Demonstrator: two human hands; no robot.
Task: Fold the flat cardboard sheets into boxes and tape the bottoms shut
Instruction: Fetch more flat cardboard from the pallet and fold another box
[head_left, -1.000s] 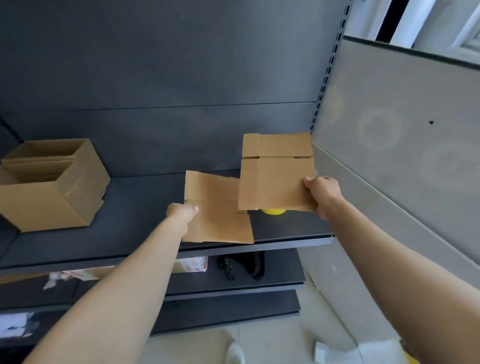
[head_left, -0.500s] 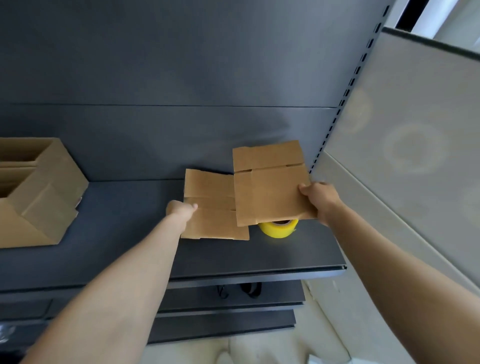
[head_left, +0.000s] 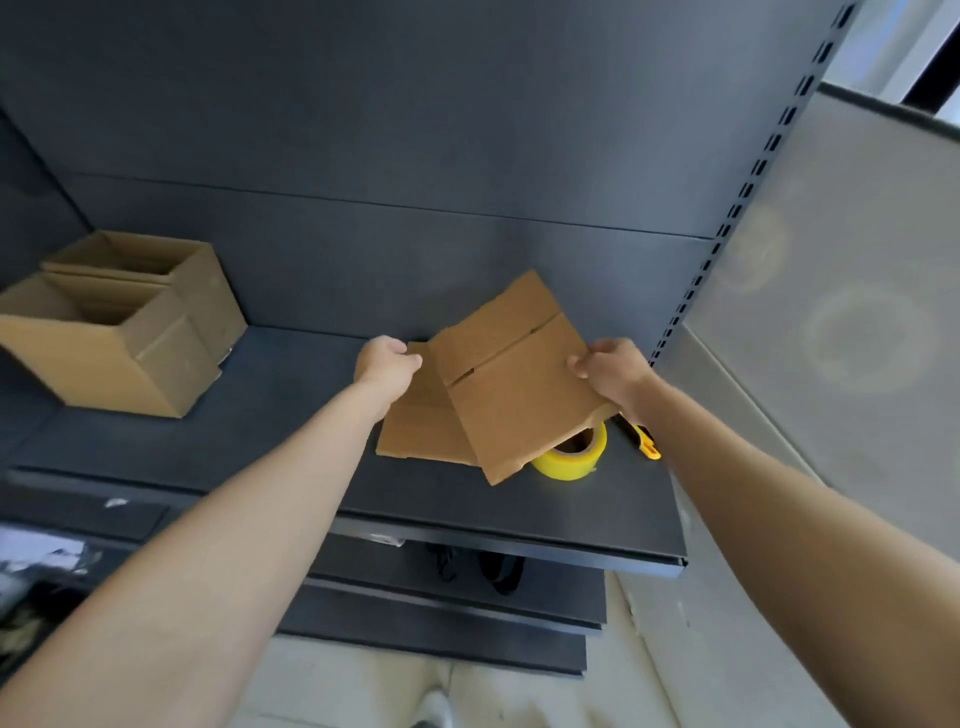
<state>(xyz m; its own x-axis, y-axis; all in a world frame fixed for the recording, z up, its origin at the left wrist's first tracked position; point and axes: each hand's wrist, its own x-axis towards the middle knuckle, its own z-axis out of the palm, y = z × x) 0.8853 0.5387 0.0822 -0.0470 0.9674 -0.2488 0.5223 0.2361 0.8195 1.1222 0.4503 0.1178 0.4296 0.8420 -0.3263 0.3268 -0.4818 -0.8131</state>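
Note:
My right hand (head_left: 613, 371) grips the right edge of a flat brown cardboard sheet (head_left: 514, 384), which is lifted and tilted over the dark shelf (head_left: 291, 415). My left hand (head_left: 387, 364) holds the upper left corner of a second flat sheet (head_left: 421, 431) that lies on the shelf, partly under the lifted one. A roll of yellow tape (head_left: 574, 454) stands on the shelf beneath the lifted sheet's lower corner, half covered by it.
Two folded open cardboard boxes (head_left: 130, 322) stand at the shelf's left end. A yellow utility knife (head_left: 647, 441) lies beside the tape by my right wrist. A grey side panel (head_left: 831, 312) bounds the shelf on the right. Lower shelves and floor show below.
The lifted sheet has turned clockwise and dropped lower over the tape. My left hand moved up to the lying sheet's top corner. The view shifted, showing both boxes and the knife.

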